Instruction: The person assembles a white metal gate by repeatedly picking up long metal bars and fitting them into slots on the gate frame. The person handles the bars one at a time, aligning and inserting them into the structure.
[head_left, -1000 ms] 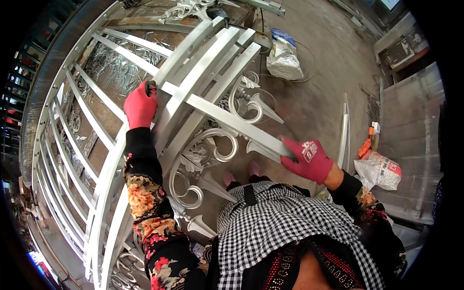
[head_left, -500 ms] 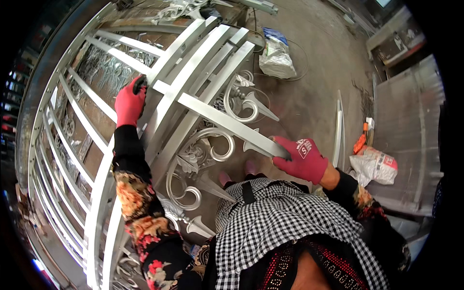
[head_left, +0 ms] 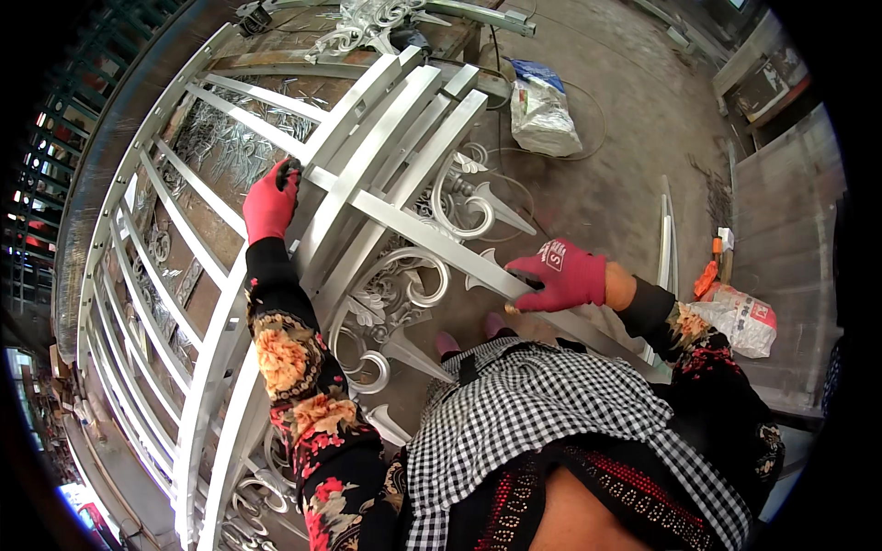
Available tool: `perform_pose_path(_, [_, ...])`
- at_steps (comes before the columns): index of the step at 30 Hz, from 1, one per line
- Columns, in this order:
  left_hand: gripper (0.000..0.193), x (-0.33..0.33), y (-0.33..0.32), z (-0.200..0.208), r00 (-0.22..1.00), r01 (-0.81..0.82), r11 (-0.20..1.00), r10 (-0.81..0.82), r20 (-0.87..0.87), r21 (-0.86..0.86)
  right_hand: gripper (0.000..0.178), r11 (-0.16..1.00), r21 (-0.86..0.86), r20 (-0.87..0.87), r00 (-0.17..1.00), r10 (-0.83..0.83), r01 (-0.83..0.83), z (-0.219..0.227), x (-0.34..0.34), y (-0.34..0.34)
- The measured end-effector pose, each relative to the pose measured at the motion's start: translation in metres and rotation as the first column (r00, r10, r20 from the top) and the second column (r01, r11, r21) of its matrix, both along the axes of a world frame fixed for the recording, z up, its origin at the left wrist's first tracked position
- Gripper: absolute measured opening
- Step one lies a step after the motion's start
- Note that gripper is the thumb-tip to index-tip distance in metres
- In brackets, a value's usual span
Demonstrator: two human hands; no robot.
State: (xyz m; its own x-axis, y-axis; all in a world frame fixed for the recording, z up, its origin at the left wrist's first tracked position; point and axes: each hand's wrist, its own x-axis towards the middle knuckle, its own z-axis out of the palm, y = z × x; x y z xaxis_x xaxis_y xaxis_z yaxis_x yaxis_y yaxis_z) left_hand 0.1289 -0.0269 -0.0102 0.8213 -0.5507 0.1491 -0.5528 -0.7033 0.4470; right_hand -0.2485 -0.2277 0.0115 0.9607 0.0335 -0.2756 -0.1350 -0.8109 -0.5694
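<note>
My left hand (head_left: pixel 272 202), in a red glove with black fingertips, pinches at a joint where a silver-white square metal bar (head_left: pixel 432 244) meets the long curved rails (head_left: pixel 377 138) of a railing frame. What exactly lies between its fingertips is partly hidden. My right hand (head_left: pixel 562 275), gloved in darker red, is closed around the same bar farther right. From the left hand the bar crosses several stacked rails, and it continues past my right hand toward the lower right. Silver scrollwork (head_left: pixel 427 275) with spear-shaped tips stands below the rails, near my apron.
Slim balusters (head_left: pixel 179 234) fan out to the left, over a table holding a heap of metal pins (head_left: pixel 230 138). More scrollwork (head_left: pixel 367 23) lies at the back. A white sack (head_left: pixel 542 115), a second sack (head_left: pixel 742 321) and long metal strips (head_left: pixel 665 266) are on the floor.
The bar now runs farther left across the rails, up to the joint by my left hand. Both hands keep their places on it, while the whole view has shifted slightly.
</note>
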Motion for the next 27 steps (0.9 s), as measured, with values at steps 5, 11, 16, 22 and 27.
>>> perform_pose_path(5, [0.029,0.005,0.008,-0.006,0.999,0.008,0.999,-0.006,0.037,-0.046,0.047,0.992,-0.118,0.358,0.934,-0.004,0.049,0.009,0.022,-0.014])
perform_pose_path(11, [0.031,0.007,0.005,-0.002,1.0,-0.012,1.0,0.011,-0.023,-0.012,0.049,0.956,-0.28,0.793,0.583,0.179,0.088,-0.004,0.135,-0.025])
perform_pose_path(16, [0.031,-0.001,0.008,-0.001,0.999,-0.005,1.0,0.005,0.046,0.0,0.071,0.907,-0.413,0.762,0.578,0.294,0.084,-0.031,0.23,-0.004])
perform_pose_path(22, [0.031,0.0,-0.007,-0.007,0.998,0.032,0.998,-0.034,-0.043,-0.061,0.069,0.907,-0.422,0.625,0.725,0.289,0.002,-0.047,0.248,-0.009])
perform_pose_path(27, [0.036,-0.012,-0.007,-0.01,0.997,0.079,0.997,-0.079,0.005,-0.015,0.057,0.98,-0.201,0.816,0.553,0.167,0.001,-0.048,0.231,-0.016])
